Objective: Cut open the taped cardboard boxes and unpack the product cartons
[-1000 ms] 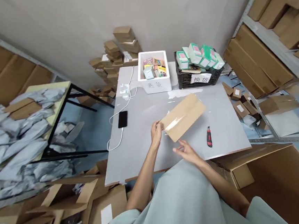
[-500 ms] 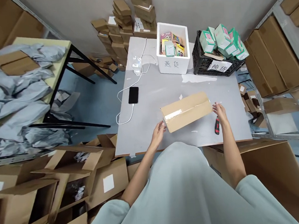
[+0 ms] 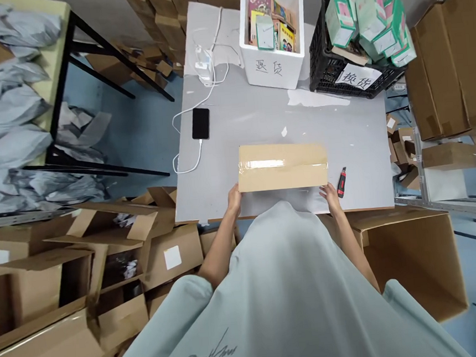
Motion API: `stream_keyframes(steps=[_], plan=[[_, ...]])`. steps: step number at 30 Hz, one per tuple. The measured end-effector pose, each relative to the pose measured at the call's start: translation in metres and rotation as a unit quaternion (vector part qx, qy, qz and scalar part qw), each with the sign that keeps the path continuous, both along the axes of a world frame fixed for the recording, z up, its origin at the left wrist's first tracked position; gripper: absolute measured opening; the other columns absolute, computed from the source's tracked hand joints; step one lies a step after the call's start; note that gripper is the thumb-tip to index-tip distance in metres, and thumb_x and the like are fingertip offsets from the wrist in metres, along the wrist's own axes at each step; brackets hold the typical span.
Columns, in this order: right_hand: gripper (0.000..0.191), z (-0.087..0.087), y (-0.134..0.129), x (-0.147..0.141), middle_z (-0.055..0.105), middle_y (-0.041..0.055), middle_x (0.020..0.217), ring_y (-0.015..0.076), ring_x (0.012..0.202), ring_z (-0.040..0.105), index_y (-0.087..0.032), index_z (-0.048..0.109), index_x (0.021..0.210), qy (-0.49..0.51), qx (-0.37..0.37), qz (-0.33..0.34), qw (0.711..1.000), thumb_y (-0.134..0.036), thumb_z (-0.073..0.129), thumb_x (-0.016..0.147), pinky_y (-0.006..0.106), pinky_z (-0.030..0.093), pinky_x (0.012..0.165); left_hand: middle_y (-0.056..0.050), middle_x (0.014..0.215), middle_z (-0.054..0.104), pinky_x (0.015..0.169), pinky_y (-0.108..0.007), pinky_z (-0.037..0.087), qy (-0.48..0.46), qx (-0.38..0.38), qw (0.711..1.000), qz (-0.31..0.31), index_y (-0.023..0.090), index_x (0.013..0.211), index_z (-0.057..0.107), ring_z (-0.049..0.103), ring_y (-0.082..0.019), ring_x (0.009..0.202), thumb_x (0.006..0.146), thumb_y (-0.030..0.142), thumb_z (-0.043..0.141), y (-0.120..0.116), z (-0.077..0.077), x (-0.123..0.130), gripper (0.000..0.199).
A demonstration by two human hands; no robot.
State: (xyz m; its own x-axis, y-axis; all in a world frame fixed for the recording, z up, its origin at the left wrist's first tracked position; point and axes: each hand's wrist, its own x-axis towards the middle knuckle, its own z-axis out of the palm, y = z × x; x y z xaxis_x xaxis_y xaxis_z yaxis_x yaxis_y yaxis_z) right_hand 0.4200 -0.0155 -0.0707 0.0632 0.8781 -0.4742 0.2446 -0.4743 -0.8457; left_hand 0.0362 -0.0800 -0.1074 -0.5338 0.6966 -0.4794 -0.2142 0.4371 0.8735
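Observation:
A long brown cardboard box with clear tape along its top lies level near the front of the grey table. At its lower left corner is my left hand, its fingers gripping that end. My right hand holds the lower right corner with its fingertips. Just right of that hand lies a red and black box cutter. A black phone with a white cable rests on the left of the table.
A white bin of books and a black crate of green-white boxes stand at the back. Open cartons crowd the lower left; a big carton is lower right. Grey parcels cover a side table.
The box has turned from slanted to level and come a little to the left. Both hands have moved with it, the right one inward and away from the cutter. The view has shifted.

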Motion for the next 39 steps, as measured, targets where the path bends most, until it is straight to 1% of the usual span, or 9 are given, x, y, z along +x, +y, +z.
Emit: stream_keyframes(steps=[4,7,12,15,20,25,30,36,39], plan=[[0.063,-0.017,0.004,-0.003,0.077,0.0161,0.146,0.0335,0.147,0.068,-0.026,0.075,0.131,0.013,-0.002,0.035,0.999,-0.062,0.071,0.079,0.057,0.053,0.126,-0.017,0.121,0.084,0.116,-0.057,0.061,-0.024,-0.058,0.998,0.011,0.018,0.126,0.078,0.078,-0.034,0.122,0.101,0.044,0.064,0.0,-0.01,0.015,0.039],[0.066,-0.015,0.007,0.004,0.074,0.015,0.154,0.0322,0.154,0.062,-0.026,0.072,0.137,0.031,0.023,0.053,0.998,-0.056,0.077,0.078,0.054,0.047,0.133,-0.021,0.13,0.082,0.12,-0.058,0.059,-0.019,-0.061,0.998,0.011,0.016,0.127,0.079,0.078,-0.036,0.128,0.11,0.054,0.057,-0.004,-0.004,0.021,0.047],[0.083,-0.007,0.019,0.033,0.062,0.0171,0.163,0.0317,0.155,0.061,-0.025,0.067,0.158,0.031,0.082,0.048,0.995,-0.063,0.078,0.085,0.05,0.047,0.135,-0.016,0.147,0.079,0.133,-0.048,0.049,0.017,0.018,0.999,-0.028,0.016,0.132,0.083,0.069,-0.032,0.147,0.112,0.067,0.059,-0.011,0.017,0.026,0.059],[0.086,-0.013,0.031,0.043,0.061,0.0182,0.157,0.0327,0.145,0.067,-0.024,0.07,0.16,0.013,0.111,0.07,0.991,-0.065,0.081,0.086,0.05,0.052,0.131,-0.014,0.157,0.075,0.136,-0.051,0.046,0.043,0.082,0.993,-0.072,0.017,0.141,0.081,0.064,-0.034,0.155,0.108,0.063,0.069,-0.007,0.021,0.03,0.058],[0.079,-0.033,0.038,0.049,0.065,0.0157,0.154,0.0321,0.142,0.07,-0.027,0.072,0.159,0.013,0.119,0.109,0.987,-0.065,0.08,0.091,0.051,0.054,0.13,-0.013,0.165,0.07,0.134,-0.054,0.049,0.024,0.015,0.998,-0.06,0.019,0.145,0.08,0.062,-0.035,0.158,0.107,0.056,0.071,-0.003,0.013,0.033,0.054],[0.089,-0.054,0.022,0.059,0.069,0.0189,0.161,0.0333,0.149,0.067,-0.024,0.056,0.174,0.036,0.063,0.064,0.995,-0.067,0.071,0.097,0.056,0.054,0.129,-0.012,0.161,0.074,0.128,-0.049,0.056,-0.024,-0.02,0.999,-0.035,0.021,0.151,0.076,0.068,-0.031,0.152,0.115,0.055,0.056,-0.01,0.011,0.036,0.053],[0.076,-0.069,-0.002,0.061,0.069,0.0165,0.165,0.0382,0.149,0.067,-0.025,0.074,0.155,0.033,0.003,0.078,0.996,-0.066,0.067,0.092,0.064,0.059,0.122,-0.02,0.141,0.083,0.13,-0.055,0.054,-0.048,-0.077,0.996,-0.018,0.013,0.132,0.082,0.073,-0.036,0.145,0.119,0.059,0.05,-0.016,0.006,0.044,0.057],[0.068,-0.057,-0.007,0.052,0.075,0.0146,0.159,0.0382,0.155,0.062,-0.023,0.082,0.142,0.027,0.048,0.105,0.993,-0.053,0.078,0.081,0.063,0.041,0.138,-0.019,0.138,0.084,0.133,-0.057,0.051,-0.062,-0.058,0.996,-0.018,0.016,0.132,0.084,0.072,-0.035,0.148,0.119,0.069,0.042,-0.018,0.007,0.044,0.068],[0.071,-0.036,-0.002,0.048,0.073,0.0145,0.16,0.0361,0.153,0.064,-0.023,0.079,0.148,0.025,0.078,0.101,0.992,-0.056,0.077,0.085,0.06,0.045,0.136,-0.02,0.14,0.083,0.131,-0.057,0.054,-0.043,0.01,0.998,-0.035,0.016,0.13,0.084,0.072,-0.036,0.147,0.115,0.078,0.044,-0.016,0.019,0.038,0.076]])
